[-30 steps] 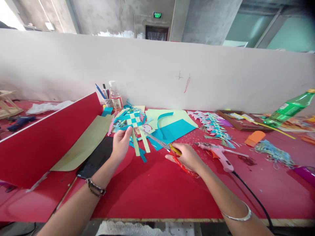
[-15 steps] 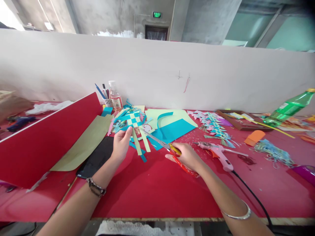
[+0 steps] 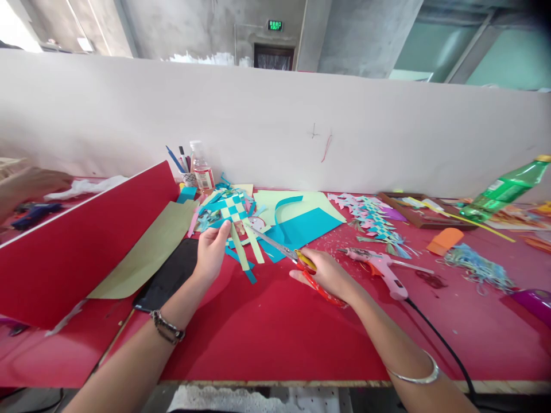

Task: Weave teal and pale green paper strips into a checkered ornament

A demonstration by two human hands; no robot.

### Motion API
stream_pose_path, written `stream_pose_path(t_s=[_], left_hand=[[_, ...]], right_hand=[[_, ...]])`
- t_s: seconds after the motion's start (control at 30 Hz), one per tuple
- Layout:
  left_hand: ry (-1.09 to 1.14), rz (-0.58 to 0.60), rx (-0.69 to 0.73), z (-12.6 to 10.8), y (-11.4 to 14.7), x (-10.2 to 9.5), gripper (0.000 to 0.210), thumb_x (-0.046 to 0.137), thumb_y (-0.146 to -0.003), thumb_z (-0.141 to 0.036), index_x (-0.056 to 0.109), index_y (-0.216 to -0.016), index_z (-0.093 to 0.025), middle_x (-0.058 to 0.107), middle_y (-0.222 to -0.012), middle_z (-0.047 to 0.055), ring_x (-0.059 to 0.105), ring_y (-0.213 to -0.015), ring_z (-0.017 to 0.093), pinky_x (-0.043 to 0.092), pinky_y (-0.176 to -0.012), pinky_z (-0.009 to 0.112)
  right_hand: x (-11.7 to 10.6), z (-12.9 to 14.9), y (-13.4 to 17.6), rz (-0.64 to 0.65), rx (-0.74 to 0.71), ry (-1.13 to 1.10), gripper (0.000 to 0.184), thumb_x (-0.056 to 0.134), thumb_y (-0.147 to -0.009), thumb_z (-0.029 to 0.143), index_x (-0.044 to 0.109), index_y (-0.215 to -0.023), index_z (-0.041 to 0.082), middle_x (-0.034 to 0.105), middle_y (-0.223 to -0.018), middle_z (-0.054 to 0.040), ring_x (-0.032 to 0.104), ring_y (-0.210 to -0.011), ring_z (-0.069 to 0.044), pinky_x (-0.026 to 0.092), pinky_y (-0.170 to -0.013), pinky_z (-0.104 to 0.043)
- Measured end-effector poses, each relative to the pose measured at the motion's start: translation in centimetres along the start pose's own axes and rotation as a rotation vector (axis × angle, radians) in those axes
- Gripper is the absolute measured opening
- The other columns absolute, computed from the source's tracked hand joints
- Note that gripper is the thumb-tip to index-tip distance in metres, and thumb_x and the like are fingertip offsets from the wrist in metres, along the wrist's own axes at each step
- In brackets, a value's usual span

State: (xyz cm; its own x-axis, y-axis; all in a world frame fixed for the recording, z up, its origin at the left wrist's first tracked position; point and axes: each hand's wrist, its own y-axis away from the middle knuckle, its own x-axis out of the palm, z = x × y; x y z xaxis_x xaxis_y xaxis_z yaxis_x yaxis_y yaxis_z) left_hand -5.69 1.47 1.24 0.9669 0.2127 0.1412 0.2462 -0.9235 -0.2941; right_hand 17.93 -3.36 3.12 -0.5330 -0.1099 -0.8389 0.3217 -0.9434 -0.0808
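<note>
Between thumb and fingers, my left hand (image 3: 212, 248) pinches a woven paper piece (image 3: 235, 210) of blue and pale yellow-green strips, with loose strip ends hanging down. My right hand (image 3: 329, 274) is closed around the handles of a pair of scissors (image 3: 282, 248), one red and one yellow. Their blades point up and left, with the tips at one of the pale strips just below the woven part. Whether the blades touch that strip I cannot tell. Behind them lie a blue paper sheet (image 3: 307, 229) and a curled blue strip (image 3: 288, 201).
A pink glue gun (image 3: 379, 267) with its black cord lies to the right. Woven pink and blue pieces (image 3: 374, 221), a tilted green bottle (image 3: 501, 189) and blue yarn (image 3: 477, 267) are beyond it. On the left are a phone (image 3: 170, 278) and a red board (image 3: 94, 241).
Both hands stay nearly in place. The hanging pale strips have shifted very slightly. At the far left, another person's arm has moved in a little.
</note>
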Motion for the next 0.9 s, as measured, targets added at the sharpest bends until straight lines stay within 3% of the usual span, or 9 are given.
stream_pose_path(t_s=[0.53, 0.9], left_hand=[[0.137, 0.064, -0.041, -0.43, 0.16, 0.51, 0.029, 0.059, -0.069, -0.043, 0.064, -0.068, -0.015, 0.065, -0.062, 0.003, 0.061, -0.062, 0.016, 0.048, -0.065, 0.028], [0.173, 0.053, -0.097, -0.51, 0.2, 0.67, 0.031, 0.061, -0.064, -0.045, 0.062, -0.068, -0.014, 0.064, -0.062, 0.003, 0.061, -0.059, 0.016, 0.049, -0.058, 0.027]], right_hand=[[-0.13, 0.01, -0.01, 0.012, 0.016, -0.005, 0.025, 0.051, -0.072, 0.044, 0.049, -0.07, 0.02, 0.053, -0.062, 0.001, 0.047, -0.056, -0.012, 0.026, -0.05, -0.02], [-0.39, -0.27, 0.01, 0.031, 0.031, -0.018, 0.028, 0.053, -0.071, 0.046, 0.05, -0.078, 0.02, 0.054, -0.069, -0.0006, 0.049, -0.062, -0.014, 0.03, -0.054, -0.022]])
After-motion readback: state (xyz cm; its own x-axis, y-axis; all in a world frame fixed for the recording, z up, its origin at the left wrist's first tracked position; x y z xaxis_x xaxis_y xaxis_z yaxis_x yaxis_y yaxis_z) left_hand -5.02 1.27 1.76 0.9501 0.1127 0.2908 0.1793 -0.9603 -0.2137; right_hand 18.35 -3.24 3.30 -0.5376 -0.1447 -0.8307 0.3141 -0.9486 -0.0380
